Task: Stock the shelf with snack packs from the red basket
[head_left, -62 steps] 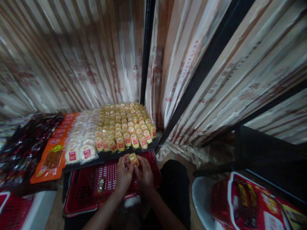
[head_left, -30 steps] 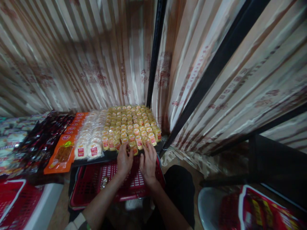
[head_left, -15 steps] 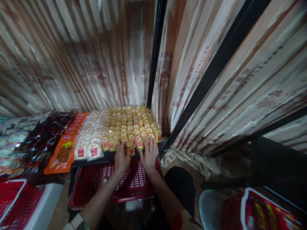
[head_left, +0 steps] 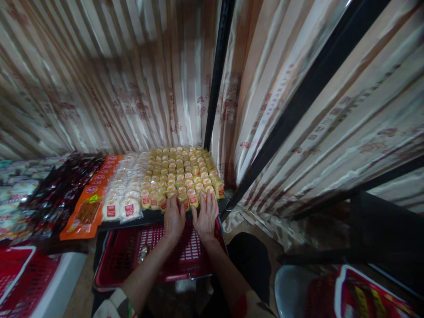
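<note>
Rows of small yellow snack packs [head_left: 181, 170] with red and white labels stand packed tightly on a dark shelf [head_left: 150, 217]. At their front edge, my left hand [head_left: 174, 217] reaches forward with its fingers stretched against the front row. Beside it on the right, my right hand [head_left: 206, 216] lies against the front packs near the right corner, fingers extended and thumb apart. The fingertips partly hide the packs they touch, and I see neither hand closed round one. Below both forearms is a red plastic basket [head_left: 114, 260] with a few small shiny items [head_left: 143, 252] inside.
Left of the yellow packs lie white round packs [head_left: 130, 207], orange bags [head_left: 81, 216] and dark red packets [head_left: 56, 194]. Another red basket [head_left: 20, 274] stands at lower left. Dark metal posts [head_left: 217, 79] rise before the curtain [head_left: 149, 88]. A filled red basket [head_left: 367, 291] sits lower right.
My left hand has shifted slightly right along the front row, and its fingers look straighter. The right hand stays nearly in place on the packs. The view has tilted slightly.
</note>
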A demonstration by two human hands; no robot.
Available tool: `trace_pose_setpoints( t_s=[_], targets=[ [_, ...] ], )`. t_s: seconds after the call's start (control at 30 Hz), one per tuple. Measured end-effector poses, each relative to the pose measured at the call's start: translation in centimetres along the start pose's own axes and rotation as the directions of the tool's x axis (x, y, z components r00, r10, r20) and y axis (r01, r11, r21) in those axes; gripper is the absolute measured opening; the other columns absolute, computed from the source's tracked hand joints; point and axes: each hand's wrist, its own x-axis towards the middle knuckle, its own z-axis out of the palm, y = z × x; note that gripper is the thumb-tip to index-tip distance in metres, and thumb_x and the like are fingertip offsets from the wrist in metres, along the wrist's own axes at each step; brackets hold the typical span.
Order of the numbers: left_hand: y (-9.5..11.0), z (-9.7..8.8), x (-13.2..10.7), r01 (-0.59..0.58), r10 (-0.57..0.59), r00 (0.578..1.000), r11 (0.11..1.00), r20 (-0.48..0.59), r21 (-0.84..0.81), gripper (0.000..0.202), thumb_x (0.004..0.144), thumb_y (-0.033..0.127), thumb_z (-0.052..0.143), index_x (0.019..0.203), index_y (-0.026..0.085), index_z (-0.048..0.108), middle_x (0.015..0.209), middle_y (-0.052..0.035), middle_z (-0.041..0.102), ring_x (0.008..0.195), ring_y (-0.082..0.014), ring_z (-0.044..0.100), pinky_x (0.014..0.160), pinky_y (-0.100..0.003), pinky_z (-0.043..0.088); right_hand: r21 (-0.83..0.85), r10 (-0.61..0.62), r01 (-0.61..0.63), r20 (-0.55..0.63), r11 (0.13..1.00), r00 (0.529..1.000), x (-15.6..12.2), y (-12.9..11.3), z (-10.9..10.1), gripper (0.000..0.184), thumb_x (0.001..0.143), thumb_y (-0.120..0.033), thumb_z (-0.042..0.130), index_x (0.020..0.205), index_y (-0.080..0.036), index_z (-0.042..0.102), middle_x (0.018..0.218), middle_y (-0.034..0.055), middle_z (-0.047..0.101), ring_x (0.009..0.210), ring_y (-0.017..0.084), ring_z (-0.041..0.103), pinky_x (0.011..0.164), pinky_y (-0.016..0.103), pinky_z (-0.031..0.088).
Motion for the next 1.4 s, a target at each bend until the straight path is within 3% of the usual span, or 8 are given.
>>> trace_pose_setpoints(
  t_s=[0.17, 0.33, 0.53, 0.73, 0.9, 1.2, 1.4],
  targets=[
    [0.2, 0.0, -0.3, 0.012, -0.010, 0.999, 0.999, -0.031, 0.047, 0.041, 0.085, 0.016, 0.043, 0.125, 0.011, 0.039, 0.115, -0.0157, 0.051, 0.105, -0.0251, 0.053, 0.084, -0.041, 0.050, -0.023, 0.000, 0.000, 0.000, 1.000, 1.000, -0.1, 0.0, 0.1, 0.051, 0.090, -0.037, 0.038, 0.136, -0.014, 0.035, 0.148, 0.0161, 0.025, 0.136, 0.030, 0.016, 0.104, 0.053, 0.023],
    [0.1, 0.1, -0.7, -0.045, 0.043, 0.999, 0.996, 0.022, 0.081, 0.042, 0.086, 0.015, 0.041, 0.128, 0.015, 0.038, 0.115, -0.0131, 0.050, 0.099, -0.0214, 0.057, 0.080, -0.034, 0.052, -0.022, -0.019, 0.019, -0.017, 1.000, 1.000, -0.1, 0.1, 0.2, 0.051, 0.091, -0.037, 0.038, 0.135, -0.013, 0.036, 0.148, 0.0164, 0.025, 0.136, 0.030, 0.016, 0.104, 0.053, 0.023],
    [-0.5, 0.8, -0.7, -0.085, 0.076, 0.995, 0.988, 0.065, 0.132, 0.039, 0.087, 0.014, 0.041, 0.126, 0.015, 0.041, 0.112, -0.0119, 0.051, 0.100, -0.0204, 0.058, 0.082, -0.032, 0.052, -0.031, -0.016, 0.016, -0.003, 0.999, 1.000, -0.2, 0.2, 0.5, 0.052, 0.091, -0.037, 0.038, 0.137, -0.013, 0.035, 0.148, 0.0167, 0.026, 0.137, 0.030, 0.014, 0.105, 0.054, 0.021],
    [-0.8, 0.6, -1.4, -0.138, 0.136, 0.990, 0.981, 0.025, 0.133, 0.042, 0.090, 0.018, 0.040, 0.132, 0.015, 0.036, 0.113, -0.0120, 0.049, 0.106, -0.0202, 0.055, 0.083, -0.031, 0.051, -0.063, -0.031, 0.032, 0.012, 0.998, 0.999, -0.2, 0.4, 0.5, 0.052, 0.091, -0.036, 0.038, 0.137, -0.012, 0.035, 0.148, 0.0177, 0.024, 0.138, 0.029, 0.012, 0.106, 0.052, 0.020],
    [-1.4, 0.8, -2.2, -0.177, 0.151, 0.979, 0.963, 0.138, 0.204, 0.036, 0.092, 0.019, 0.036, 0.126, 0.020, 0.046, 0.102, -0.0084, 0.050, 0.089, -0.0169, 0.059, 0.074, -0.028, 0.053, -0.088, -0.040, 0.041, 0.011, 0.995, 0.999, -0.3, 0.3, 0.8, 0.052, 0.092, -0.034, 0.037, 0.138, -0.012, 0.033, 0.149, 0.0183, 0.022, 0.139, 0.028, 0.010, 0.107, 0.051, 0.019],
    [-1.7, 0.8, -2.8, -0.188, 0.131, 0.963, 0.952, 0.233, 0.241, 0.044, 0.089, 0.011, 0.033, 0.132, 0.019, 0.042, 0.107, -0.0093, 0.052, 0.092, -0.0158, 0.058, 0.077, -0.024, 0.050, -0.109, -0.041, 0.043, 0.019, 0.993, 0.999, -0.3, 0.3, 0.8, 0.058, 0.092, -0.035, 0.034, 0.144, -0.015, 0.018, 0.151, 0.0158, 0.016, 0.140, 0.028, 0.009, 0.107, 0.051, 0.018],
    [-1.8, 0.3, -3.4, -0.162, 0.109, 0.961, 0.967, 0.253, 0.198, 0.046, 0.088, 0.010, 0.033, 0.133, 0.019, 0.040, 0.113, -0.0104, 0.050, 0.097, -0.0172, 0.057, 0.082, -0.027, 0.049, -0.139, -0.037, 0.041, 0.031, 0.989, 0.999, -0.4, 0.2, 0.6, 0.057, 0.093, -0.035, 0.032, 0.144, -0.014, 0.020, 0.152, 0.0155, 0.014, 0.140, 0.027, 0.008, 0.107, 0.051, 0.017]
  ],
)
